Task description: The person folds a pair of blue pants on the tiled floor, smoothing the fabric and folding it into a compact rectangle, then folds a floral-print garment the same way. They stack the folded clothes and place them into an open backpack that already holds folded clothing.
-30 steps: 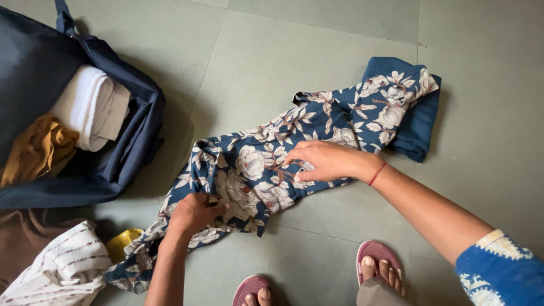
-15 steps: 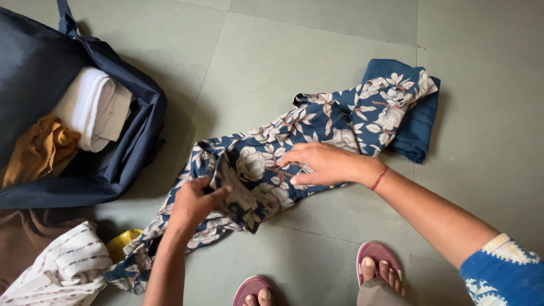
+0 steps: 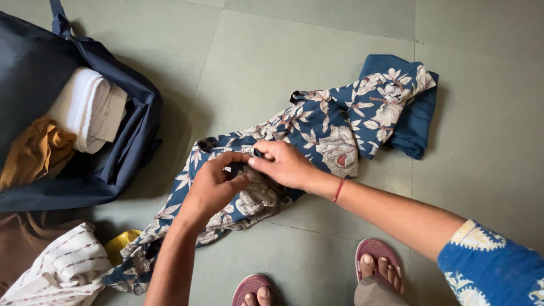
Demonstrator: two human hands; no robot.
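A long navy garment with a cream flower print [image 3: 331,127] lies stretched across the grey-green floor tiles. My left hand [image 3: 212,187] grips a bunched fold of it near its middle. My right hand [image 3: 283,164] meets the left one there and pinches the same fold, fingertips touching. The garment's far end rests on a plain navy folded cloth [image 3: 416,122] at the upper right. Its near end trails toward the lower left.
An open navy bag [image 3: 122,153] at the left holds a white folded cloth [image 3: 90,107] and a mustard one [image 3: 34,150]. A white striped cloth [image 3: 62,269], a brown cloth [image 3: 20,238] and a yellow item [image 3: 122,242] lie at the lower left. My sandalled feet [image 3: 377,263] stand at the bottom.
My left hand lifted a fold of the flowered garment and carried it up and right. My right hand slid left to meet it, and both now hold the fold together.
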